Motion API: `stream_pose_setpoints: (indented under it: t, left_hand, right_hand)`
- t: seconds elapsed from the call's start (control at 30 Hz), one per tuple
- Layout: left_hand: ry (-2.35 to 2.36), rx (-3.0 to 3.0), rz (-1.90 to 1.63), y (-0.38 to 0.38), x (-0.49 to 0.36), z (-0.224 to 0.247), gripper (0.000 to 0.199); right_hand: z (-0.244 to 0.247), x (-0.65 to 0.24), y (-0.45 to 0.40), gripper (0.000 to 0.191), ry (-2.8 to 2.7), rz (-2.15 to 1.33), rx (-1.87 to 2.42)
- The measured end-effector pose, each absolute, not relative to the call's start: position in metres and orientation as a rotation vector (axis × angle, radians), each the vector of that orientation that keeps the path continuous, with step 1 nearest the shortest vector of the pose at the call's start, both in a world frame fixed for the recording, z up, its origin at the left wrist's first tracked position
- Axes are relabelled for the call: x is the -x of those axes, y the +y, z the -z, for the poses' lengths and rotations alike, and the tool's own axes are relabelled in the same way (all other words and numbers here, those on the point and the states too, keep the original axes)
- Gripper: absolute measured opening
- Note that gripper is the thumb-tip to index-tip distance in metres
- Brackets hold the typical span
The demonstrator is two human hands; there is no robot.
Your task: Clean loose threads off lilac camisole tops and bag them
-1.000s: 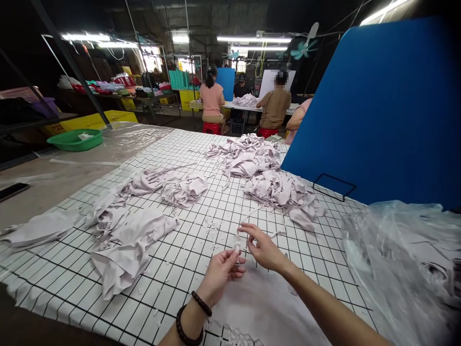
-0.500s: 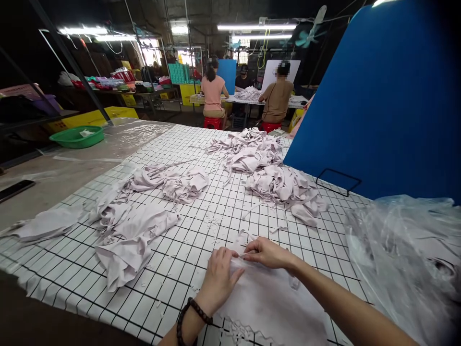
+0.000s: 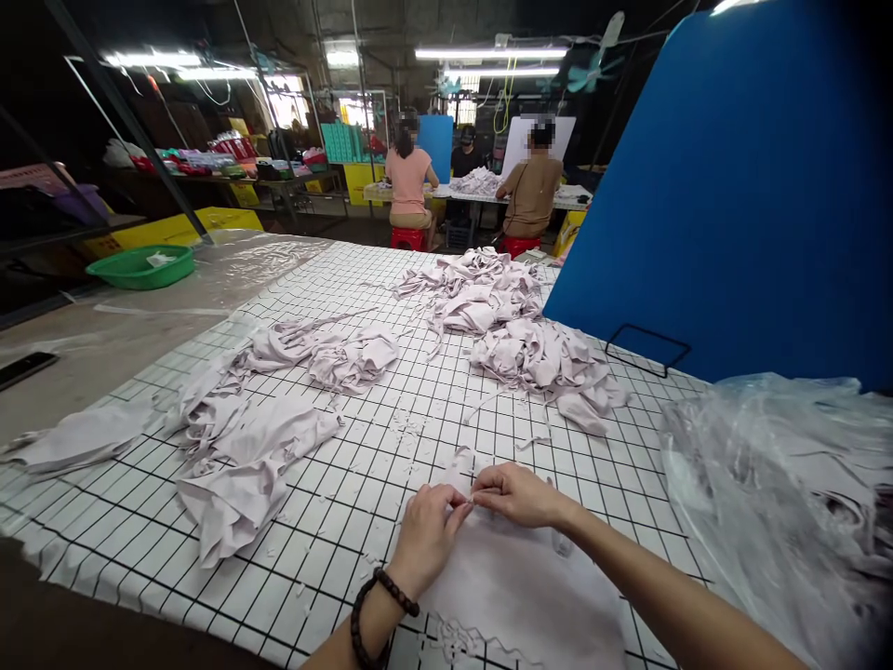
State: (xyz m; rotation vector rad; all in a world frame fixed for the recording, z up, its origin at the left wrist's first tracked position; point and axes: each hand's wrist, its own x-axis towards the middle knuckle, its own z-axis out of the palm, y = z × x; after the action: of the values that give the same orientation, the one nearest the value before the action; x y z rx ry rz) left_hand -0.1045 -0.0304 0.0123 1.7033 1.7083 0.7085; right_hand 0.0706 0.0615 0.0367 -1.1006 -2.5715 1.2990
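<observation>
A pale pinkish-grey piece of fabric lies spread on the table in front of me. My left hand pinches its upper edge between thumb and fingers. Close against it, my right hand pinches the same edge, fingertips nearly touching the left ones. Below the right palm sticks out a small shiny tool, mostly hidden, whose kind I cannot make out. A narrow strip of the fabric runs up beyond the fingers. Small white scraps lie by the lower edge.
Crumpled fabric heaps lie left and ahead on the grid-patterned cloth. At right are a clear plastic bag, a black wire frame and a blue panel. A green basin and phone stand left. Several people sit beyond.
My left thumb has closed in on the fabric edge, and both hands' fingertips have come together there. The whole view has shifted slightly.
</observation>
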Motion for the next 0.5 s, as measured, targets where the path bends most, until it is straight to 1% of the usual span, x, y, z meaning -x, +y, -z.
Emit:
stream_pose_setpoints:
  t: [0.07, 0.17, 0.23, 0.3, 0.37, 0.43, 0.5]
  left_hand:
    - [1.691, -1.707, -0.702, -0.031, 0.104, -0.012, 0.021]
    - [1.688, -1.705, -0.692, -0.031, 0.102, -0.01, 0.023]
    - [1.716, -1.729, -0.67, -0.032, 0.099, -0.009, 0.027]
    - [1.756, -1.793, -0.639, -0.034, 0.095, -0.008, 0.026]
    - [1.772, -1.877, -0.603, -0.037, 0.09, -0.007, 0.023]
    - [1.76, -1.941, -0.55, -0.038, 0.085, -0.006, 0.029]
    - [1.751, -1.958, -0.486, -0.038, 0.081, -0.003, 0.029]
  right_hand:
    - [-0.035, -0.07, 0.061, 0.025, -2.575, -1.282, 1.091]
    - [-0.031, -0.07, 0.061, 0.026, -2.515, -1.447, 1.016]
    - [-0.03, -0.072, 0.062, 0.024, -2.488, -1.479, 1.038]
    - [-0.03, -0.075, 0.063, 0.021, -2.523, -1.374, 1.098]
    - [-0.033, -0.079, 0.061, 0.019, -2.624, -1.192, 1.144]
    - [-0.036, -0.083, 0.058, 0.017, -2.779, -0.98, 1.176]
    - [-0.037, -0.084, 0.054, 0.017, -2.943, -0.81, 1.177]
